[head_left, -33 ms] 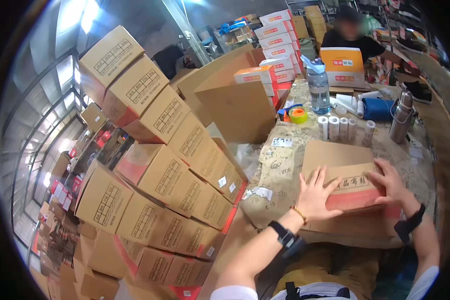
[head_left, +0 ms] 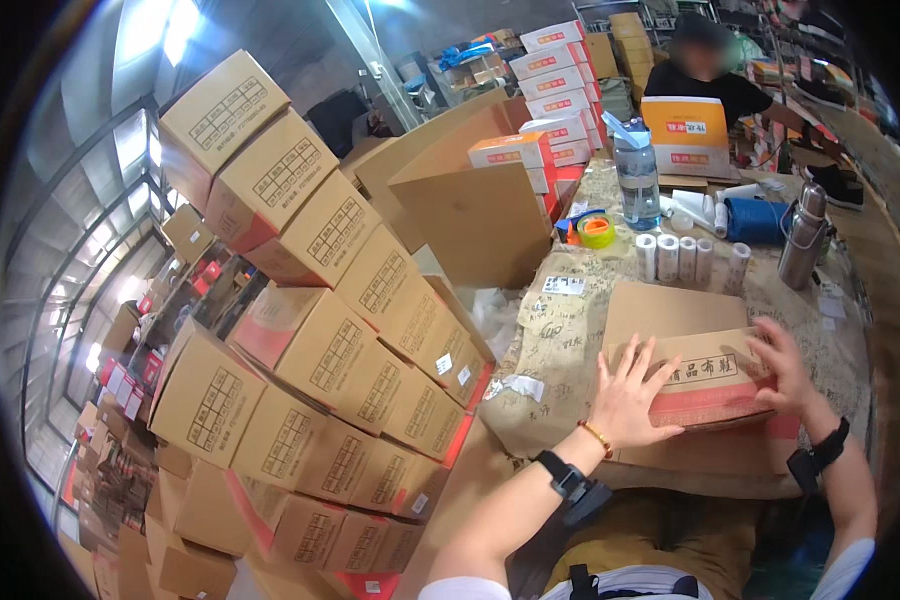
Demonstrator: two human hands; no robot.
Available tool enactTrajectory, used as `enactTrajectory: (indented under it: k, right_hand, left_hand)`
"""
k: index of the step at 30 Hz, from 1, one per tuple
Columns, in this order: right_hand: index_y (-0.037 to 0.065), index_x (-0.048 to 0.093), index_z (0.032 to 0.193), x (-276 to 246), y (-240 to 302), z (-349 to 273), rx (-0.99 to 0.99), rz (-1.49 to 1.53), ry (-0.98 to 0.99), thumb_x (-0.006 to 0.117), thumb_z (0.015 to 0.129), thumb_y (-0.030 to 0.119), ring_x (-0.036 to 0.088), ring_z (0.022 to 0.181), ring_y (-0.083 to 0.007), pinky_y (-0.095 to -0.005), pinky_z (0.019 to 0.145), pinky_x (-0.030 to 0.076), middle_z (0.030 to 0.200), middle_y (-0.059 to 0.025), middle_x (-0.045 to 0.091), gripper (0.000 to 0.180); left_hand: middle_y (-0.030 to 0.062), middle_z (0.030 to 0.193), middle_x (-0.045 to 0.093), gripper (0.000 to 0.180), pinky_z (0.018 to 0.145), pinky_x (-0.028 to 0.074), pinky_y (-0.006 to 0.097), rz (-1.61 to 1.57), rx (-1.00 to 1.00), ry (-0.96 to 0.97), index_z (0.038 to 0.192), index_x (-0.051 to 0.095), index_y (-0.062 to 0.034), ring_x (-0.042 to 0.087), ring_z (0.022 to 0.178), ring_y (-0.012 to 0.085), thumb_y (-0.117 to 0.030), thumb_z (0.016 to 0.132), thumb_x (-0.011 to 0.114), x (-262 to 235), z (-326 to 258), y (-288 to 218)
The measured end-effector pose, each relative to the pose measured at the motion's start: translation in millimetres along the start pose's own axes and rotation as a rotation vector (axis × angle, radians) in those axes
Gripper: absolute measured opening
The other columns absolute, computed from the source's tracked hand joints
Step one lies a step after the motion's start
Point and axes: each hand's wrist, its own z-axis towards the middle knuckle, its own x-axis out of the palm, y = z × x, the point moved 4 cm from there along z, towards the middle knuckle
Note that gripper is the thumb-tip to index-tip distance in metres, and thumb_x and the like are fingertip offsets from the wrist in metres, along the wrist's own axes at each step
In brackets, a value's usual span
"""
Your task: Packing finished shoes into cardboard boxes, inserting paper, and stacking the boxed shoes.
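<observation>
Both hands, left hand (head_left: 632, 395) and right hand (head_left: 782, 365), open-fingered, flat against the closed cardboard box (head_left: 705, 385), contents hidden.

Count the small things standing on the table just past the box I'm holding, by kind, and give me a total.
White paper rolls: 4
Steel flask: 1
Clear water bottle: 1
Tape rolls: 1
Total: 7

Nothing has shifted between the earlier view and this one. The left hand (head_left: 632, 395) lies flat with spread fingers on the near-left end of the carton (head_left: 705, 385), exactly as before, and the right hand (head_left: 782, 365) presses the carton's far-right end in the same spot. The carton itself sits unmoved on the tabletop (head_left: 560, 340).
</observation>
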Motion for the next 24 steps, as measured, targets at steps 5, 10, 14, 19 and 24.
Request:
enactTrajectory:
  k: [5,10,14,19,24]
  right_hand:
    - [0.01,0.022,0.144,25.0,-27.1,-79.5,0.494,1.103,-0.079,0.069,0.067,0.026,0.041,0.125,-0.029,-0.0404,0.102,0.037,0.141,-0.0143,0.036,0.092]
    - [0.011,0.008,0.148,79.4,9.8,-110.6,0.44,1.504,0.054,0.074,0.064,0.029,0.038,0.127,-0.0252,-0.0393,0.104,0.035,0.145,-0.0129,0.029,0.108]
    - [0.009,-0.001,0.147,113.4,155.6,-45.0,0.183,1.603,0.139,0.077,0.063,0.038,0.03,0.132,-0.0244,-0.0401,0.107,0.029,0.148,-0.0136,0.021,0.118]
    - [0.008,-0.011,0.147,156.7,260.6,11.9,-0.133,1.747,0.286,0.082,0.062,0.049,0.021,0.137,-0.0233,-0.0411,0.112,0.021,0.153,-0.0143,0.01,0.132]
    - [0.006,-0.003,0.147,128.5,314.5,57.7,-0.511,1.398,0.37,0.067,0.079,0.05,0.008,0.138,-0.0366,-0.0471,0.11,0.011,0.149,-0.0227,0.006,0.107]
  left_hand:
    - [0.0111,0.146,0.031,0.081,0.101,0.019,0.067,0.048,0.211,-0.195,0.131,0.05,-0.0323,0.027,0.135,0.0346,-0.046,0.057,0.079,-8.5,-58.5,-39.3]
    - [0.0102,0.122,0.046,0.058,0.105,0.021,0.057,0.07,0.091,-0.385,0.127,0.053,-0.0175,0.044,0.117,0.0317,-0.031,0.075,0.074,-19.1,-102.4,-49.9]
    - [0.0151,0.123,0.046,0.05,0.103,0.031,0.047,-0.64,-0.429,-1.078,0.13,0.042,-0.0021,0.048,0.113,0.023,-0.028,0.09,0.057,-17.3,-176.1,-37.5]
    - [0.0147,0.125,0.046,0.052,0.1,0.034,0.045,-0.505,-0.512,-1.293,0.131,0.041,-0.0021,0.048,0.112,0.0242,-0.032,0.09,0.053,-97.4,-257.1,-31.6]
    - [0.0141,0.128,0.045,0.055,0.097,0.038,0.043,-0.392,-0.556,-1.523,0.133,0.039,-0.0021,0.049,0.112,0.0256,-0.037,0.09,0.048,-255.6,-345.2,-49.7]
